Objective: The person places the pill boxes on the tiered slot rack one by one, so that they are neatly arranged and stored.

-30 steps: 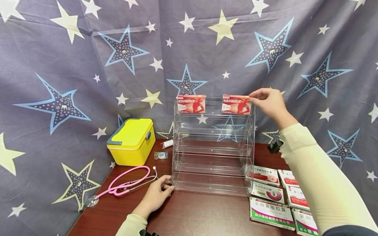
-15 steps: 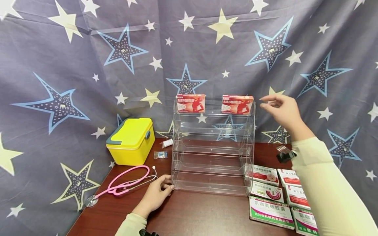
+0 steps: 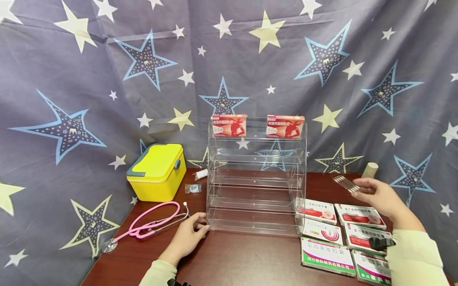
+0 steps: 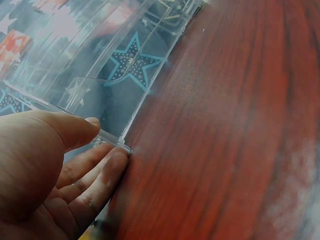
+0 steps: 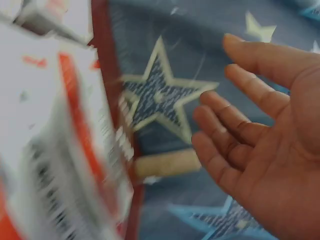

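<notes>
A clear tiered display rack (image 3: 255,229) stands on the brown table. My left hand (image 3: 189,237) holds its lower left corner; in the left wrist view the thumb (image 4: 82,131) and fingers lie on either side of the edge. On the top tier sit two red-and-white medicine boxes, one at left (image 3: 229,126) and one at right (image 3: 285,127). My right hand (image 3: 381,198) is over the medicine boxes on the right, holding nothing, fingers loosely extended in the right wrist view. Those boxes lie in two columns: red-and-white ones (image 3: 361,216) behind, green-and-white ones (image 3: 327,256) in front.
Left of the rack are a yellow case (image 3: 154,186), a pink stethoscope (image 3: 137,232) and two small packets, one white (image 3: 201,174) and one clear (image 3: 193,188). A beige roll (image 3: 370,170) and a pack of thin sticks (image 3: 345,183) lie back right. A starry curtain (image 3: 250,59) hangs behind.
My right hand has let go of the right red-and-white box on the top tier and moved right and down to the boxes on the table. The left hand stays at the rack's corner.
</notes>
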A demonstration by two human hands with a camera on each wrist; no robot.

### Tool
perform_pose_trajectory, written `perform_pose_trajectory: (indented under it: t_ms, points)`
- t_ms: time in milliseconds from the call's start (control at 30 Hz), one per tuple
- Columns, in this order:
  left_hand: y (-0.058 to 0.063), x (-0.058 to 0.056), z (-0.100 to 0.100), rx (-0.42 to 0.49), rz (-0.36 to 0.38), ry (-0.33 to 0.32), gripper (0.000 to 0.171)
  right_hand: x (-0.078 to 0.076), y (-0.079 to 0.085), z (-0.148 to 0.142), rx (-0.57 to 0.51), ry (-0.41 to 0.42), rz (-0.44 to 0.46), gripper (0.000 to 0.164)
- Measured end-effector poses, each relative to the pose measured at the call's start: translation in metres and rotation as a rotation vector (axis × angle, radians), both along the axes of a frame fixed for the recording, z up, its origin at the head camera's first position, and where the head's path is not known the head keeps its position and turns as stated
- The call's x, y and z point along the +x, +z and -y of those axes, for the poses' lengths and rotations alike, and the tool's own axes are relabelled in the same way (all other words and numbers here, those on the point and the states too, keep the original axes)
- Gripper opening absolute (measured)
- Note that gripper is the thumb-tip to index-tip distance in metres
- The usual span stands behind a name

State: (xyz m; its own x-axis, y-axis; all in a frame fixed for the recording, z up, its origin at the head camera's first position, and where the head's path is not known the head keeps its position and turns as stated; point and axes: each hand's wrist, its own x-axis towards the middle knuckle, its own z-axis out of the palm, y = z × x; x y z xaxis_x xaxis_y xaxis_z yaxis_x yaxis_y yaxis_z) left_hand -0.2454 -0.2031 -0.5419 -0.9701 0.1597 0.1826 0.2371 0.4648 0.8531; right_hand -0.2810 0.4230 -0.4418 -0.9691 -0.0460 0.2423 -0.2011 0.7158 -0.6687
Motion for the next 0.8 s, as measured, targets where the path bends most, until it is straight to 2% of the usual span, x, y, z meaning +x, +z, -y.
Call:
perform_pose_trajectory:
  t_ms: [133,267,333,500,800]
  points:
    - [0.0,0.001,0.0,0.004,0.001,-0.003,0.032,0.01,-0.02,-0.015,0.046,-0.038,0.151,0.062]
    - [0.0,0.001,0.0,0.01,0.001,-0.01,0.032,0.016,-0.028,-0.025,0.093,-0.049,0.237,0.068]
    - [0.0,0.001,0.0,0.007,-0.002,-0.009,0.032,0.016,-0.031,-0.028,0.136,-0.043,0.24,0.067]
    - [-0.001,0.0,0.001,0.016,0.004,-0.014,0.032,0.016,-0.038,-0.031,0.167,0.002,0.257,0.064]
    - [0.0,0.0,0.001,0.021,0.006,-0.023,0.033,0.014,-0.046,-0.038,0.203,-0.002,0.28,0.066]
